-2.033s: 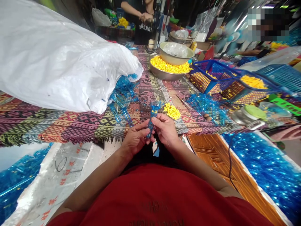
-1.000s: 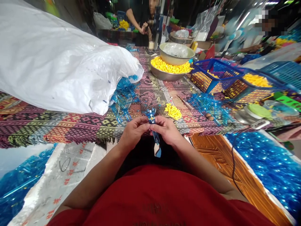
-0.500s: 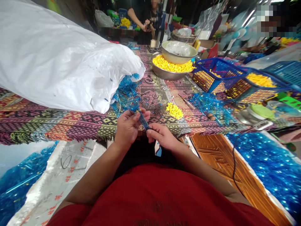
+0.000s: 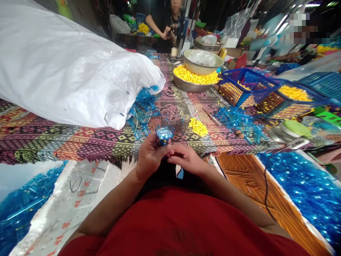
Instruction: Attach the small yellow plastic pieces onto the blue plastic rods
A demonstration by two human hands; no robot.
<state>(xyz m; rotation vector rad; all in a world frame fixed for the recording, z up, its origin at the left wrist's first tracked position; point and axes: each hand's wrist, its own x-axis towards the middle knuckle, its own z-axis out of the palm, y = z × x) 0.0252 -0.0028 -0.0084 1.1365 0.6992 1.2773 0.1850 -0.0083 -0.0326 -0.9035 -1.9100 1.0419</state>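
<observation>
My left hand (image 4: 150, 156) is closed around a small clear blue plastic piece (image 4: 163, 134), which points end-on toward the camera at the table's near edge. My right hand (image 4: 188, 159) sits just to its right with fingers curled, its fingertips touching the lower end of the same piece. A small heap of yellow plastic bits (image 4: 198, 127) lies on the patterned cloth just beyond my hands. Loose blue plastic pieces (image 4: 142, 112) spill from under the white bag.
A big white plastic bag (image 4: 66, 67) covers the table's left. Metal bowls of yellow bits (image 4: 195, 76), blue baskets (image 4: 246, 89) and more blue pieces (image 4: 237, 121) stand right. Blue parts fill a box (image 4: 298, 185) at my right. Another person (image 4: 165, 25) works beyond.
The blue piece has been turned from lying slanted between both hands to pointing end-on at the camera. My left hand moved slightly right and lower; my right hand stayed near it.
</observation>
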